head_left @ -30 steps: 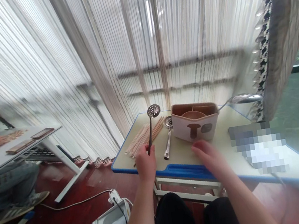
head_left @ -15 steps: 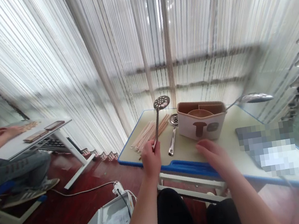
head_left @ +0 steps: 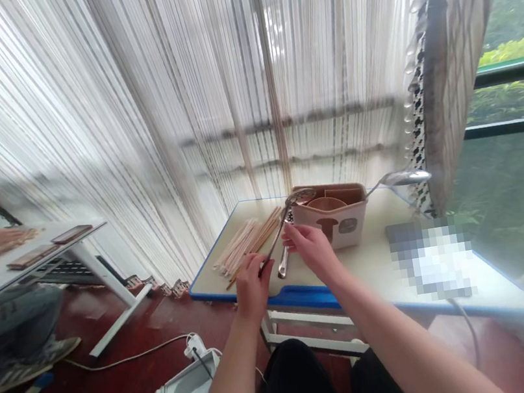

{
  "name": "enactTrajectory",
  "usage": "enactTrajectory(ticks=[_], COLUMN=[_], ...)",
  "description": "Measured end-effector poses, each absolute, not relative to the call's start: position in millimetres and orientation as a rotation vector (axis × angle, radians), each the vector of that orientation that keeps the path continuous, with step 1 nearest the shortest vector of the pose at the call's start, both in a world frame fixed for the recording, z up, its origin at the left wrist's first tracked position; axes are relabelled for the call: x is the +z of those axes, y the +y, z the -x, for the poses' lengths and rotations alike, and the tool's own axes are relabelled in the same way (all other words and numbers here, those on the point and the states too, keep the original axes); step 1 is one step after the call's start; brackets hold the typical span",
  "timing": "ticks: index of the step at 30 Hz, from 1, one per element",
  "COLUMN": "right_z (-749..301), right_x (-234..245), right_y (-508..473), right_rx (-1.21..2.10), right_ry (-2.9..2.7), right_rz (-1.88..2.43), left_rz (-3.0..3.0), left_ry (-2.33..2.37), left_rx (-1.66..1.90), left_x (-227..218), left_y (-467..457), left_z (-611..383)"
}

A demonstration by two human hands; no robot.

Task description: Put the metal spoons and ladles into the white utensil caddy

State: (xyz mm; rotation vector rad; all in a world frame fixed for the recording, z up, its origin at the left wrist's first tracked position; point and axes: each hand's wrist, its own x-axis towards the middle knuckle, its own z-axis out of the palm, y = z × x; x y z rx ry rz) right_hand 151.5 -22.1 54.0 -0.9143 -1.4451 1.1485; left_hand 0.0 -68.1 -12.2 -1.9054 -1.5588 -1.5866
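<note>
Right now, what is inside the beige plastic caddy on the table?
The beige plastic caddy shows a round brown compartment and a divider at the top. Its front wall hides the lower interior, so any contents cannot be seen.

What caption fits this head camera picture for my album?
Left hand tilts a slotted ladle toward a beige organizer; right hand reaches for a second ladle.

A shiny, smooth metal skimmer (head_left: pixel 280 226) and a second polished metal spoon (head_left: pixel 284 259) catch the light. Pale, matt wooden chopsticks (head_left: pixel 244 244) lie near the table's left edge. The holder (head_left: pixel 338 214) looks like smooth matt plastic, beige. The table (head_left: pixel 379 258) has a matt cream top with a glossy blue plastic rim. Sheer cloth curtains (head_left: pixel 131 111) hang behind.
</note>
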Motion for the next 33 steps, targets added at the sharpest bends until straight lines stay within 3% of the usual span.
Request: enactTrajectory(ticks=[5,13,26,33], right_z=[-145.6,-148.7,-157.5,-181.8], right_x=[52.0,79.7,65.7,89.3], right_y=[-10.7,14.2,16.5,4.4], right_rx=[0.956,0.932,0.98,0.701], right_ry=[-1.637,-1.794,-1.75,-1.632], right_rz=[0.895,0.702,0.64,0.481], left_rz=[1.937,2.124,2.248,2.377], left_ry=[-1.522,-1.774,-2.079,-1.802], left_rx=[-1.624,-1.708,-1.729,-1.636], left_x=[-10.6,-5.5,0.8,35.5], left_y=[-69.1,-65.0,-62.1,-55.0], left_z=[-0.7,-0.4,4.3,-6.1])
